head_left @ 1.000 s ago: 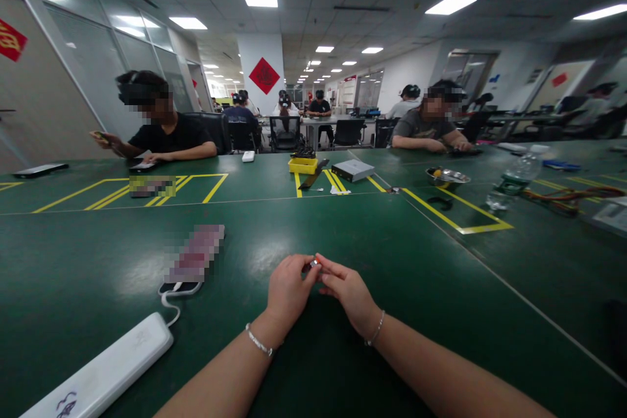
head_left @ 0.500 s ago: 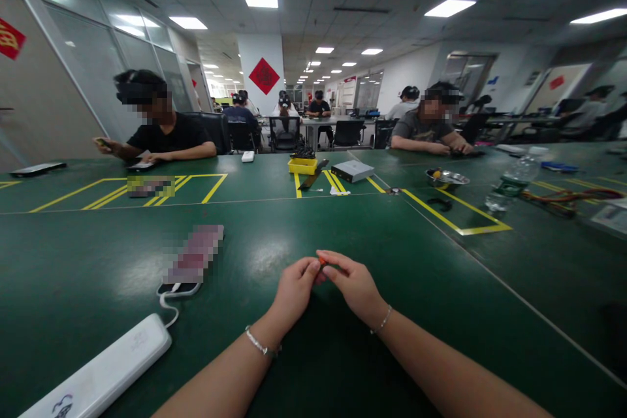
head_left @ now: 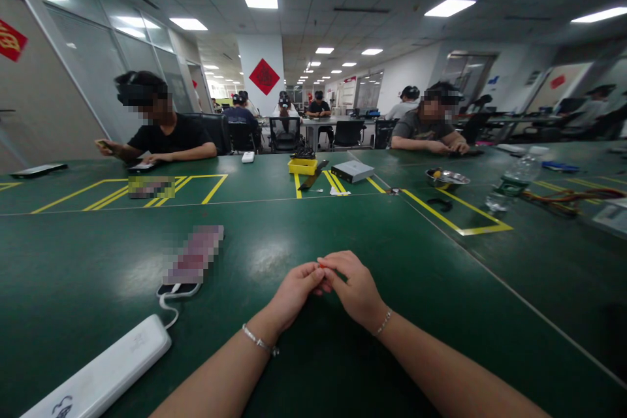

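Note:
My left hand [head_left: 300, 289] and my right hand [head_left: 353, 284] meet above the green table [head_left: 255, 235], fingertips together. Pinched between them is a small orange-red object [head_left: 321, 266], mostly covered by the fingers; its kind cannot be made out. Both hands are closed around it, thumbs toward me. To the left of my hands lies a phone [head_left: 193, 255] with a white cable [head_left: 169, 304] plugged into its near end. The cable leads to a long white power bank [head_left: 102, 369] at the lower left.
Toward the back stand a yellow tray [head_left: 302, 166] with dark items and a grey box [head_left: 352, 171]. On the right are a metal bowl [head_left: 453, 177], a plastic bottle [head_left: 516, 176] and coloured cables [head_left: 563, 202]. Two people sit across the table; others are farther off.
My fingers have closed further over the orange-red object, so less of it shows. My left hand has shifted slightly, its fingers now reaching more toward the right hand.

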The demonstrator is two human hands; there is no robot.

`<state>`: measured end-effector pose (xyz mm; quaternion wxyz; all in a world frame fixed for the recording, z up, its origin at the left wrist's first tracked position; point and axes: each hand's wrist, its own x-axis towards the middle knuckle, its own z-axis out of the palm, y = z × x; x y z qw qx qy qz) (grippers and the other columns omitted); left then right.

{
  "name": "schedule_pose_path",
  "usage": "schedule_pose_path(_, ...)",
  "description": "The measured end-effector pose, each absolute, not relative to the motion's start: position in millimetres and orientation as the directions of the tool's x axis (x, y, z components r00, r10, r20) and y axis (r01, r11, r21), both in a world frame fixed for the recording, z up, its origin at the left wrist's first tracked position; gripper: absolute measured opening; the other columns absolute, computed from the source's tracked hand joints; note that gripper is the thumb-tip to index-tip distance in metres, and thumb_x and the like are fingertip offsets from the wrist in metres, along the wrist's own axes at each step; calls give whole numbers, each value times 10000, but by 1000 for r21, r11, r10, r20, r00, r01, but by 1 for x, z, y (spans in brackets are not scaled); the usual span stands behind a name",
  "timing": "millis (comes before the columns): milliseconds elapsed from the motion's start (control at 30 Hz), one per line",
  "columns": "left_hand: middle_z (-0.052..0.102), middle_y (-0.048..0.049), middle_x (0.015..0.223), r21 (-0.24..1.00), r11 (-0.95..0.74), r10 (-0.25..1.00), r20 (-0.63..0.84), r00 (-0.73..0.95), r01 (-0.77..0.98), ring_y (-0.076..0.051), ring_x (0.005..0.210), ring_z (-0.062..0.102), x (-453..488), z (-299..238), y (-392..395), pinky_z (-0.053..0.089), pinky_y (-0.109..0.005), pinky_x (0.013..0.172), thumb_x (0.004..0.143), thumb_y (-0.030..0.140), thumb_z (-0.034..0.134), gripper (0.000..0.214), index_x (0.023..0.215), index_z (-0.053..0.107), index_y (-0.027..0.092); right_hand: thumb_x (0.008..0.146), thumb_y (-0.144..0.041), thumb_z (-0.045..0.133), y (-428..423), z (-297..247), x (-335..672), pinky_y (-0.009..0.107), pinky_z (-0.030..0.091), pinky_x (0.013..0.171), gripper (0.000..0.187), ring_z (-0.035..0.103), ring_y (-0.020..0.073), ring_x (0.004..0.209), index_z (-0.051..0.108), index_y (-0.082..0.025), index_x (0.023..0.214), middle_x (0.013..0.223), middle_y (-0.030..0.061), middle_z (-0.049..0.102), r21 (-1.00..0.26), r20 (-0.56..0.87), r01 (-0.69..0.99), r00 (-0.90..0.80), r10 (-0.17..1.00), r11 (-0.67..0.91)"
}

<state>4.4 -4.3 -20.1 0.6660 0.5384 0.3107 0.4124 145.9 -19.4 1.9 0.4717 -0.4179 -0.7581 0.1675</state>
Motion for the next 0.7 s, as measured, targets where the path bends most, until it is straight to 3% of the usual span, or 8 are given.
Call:
schedule_pose_path(100,577,-28,647,965,99,871,34,490,-244,-101,598,499,2,-21,-4,350,-212,563,766,354,517,245,732,578,119,779,-207,467,-20,0,146,311,419,818,222,518,137,911,600,-208,957,969,40,591,-738,514,360,-250,821,571)
schedule_pose_path(233,583,-40,650,950,131,843,45,537,-284,-101,594,502,1,-19,-6,344,-208,552,768,365,516,270,703,586,112,770,-226,476,-19,-4,144,254,474,616,200,558,100,700,585,-213,937,986,34,572,-891,379,144,-288,880,431)
schedule_pose_path(333,595,-41,668,944,146,831,44,554,-295,-96,604,513,1,-18,-6,338,-199,551,772,345,522,248,733,595,111,750,-225,504,-17,-5,144,247,468,542,144,539,85,586,598,-204,857,914,24,583,-923,336,98,-267,903,373)
schedule_pose_path(500,590,-35,685,925,209,838,-1,546,-318,-90,623,516,2,-19,-3,355,-193,561,776,339,526,241,780,604,111,710,-153,554,-20,-1,142,296,437,746,108,535,132,798,623,-210,771,808,12,609,-759,518,380,-137,844,528)
schedule_pose_path(600,591,-43,715,890,272,819,-14,573,-366,-96,637,519,0,-21,-1,386,-212,605,762,339,545,244,799,606,105,722,-138,536,-24,3,139,314,415,769,98,514,136,807,609,-204,729,779,10,610,-612,604,498,-208,770,615)
schedule_pose_path(700,604,-64,748,874,302,801,-16,599,-380,-114,656,536,-2,-21,-1,409,-250,659,757,364,541,281,810,608,96,729,-152,528,-25,6,138,325,407,785,77,508,143,833,589,-195,710,805,22,599,-545,617,536,-265,741,645)
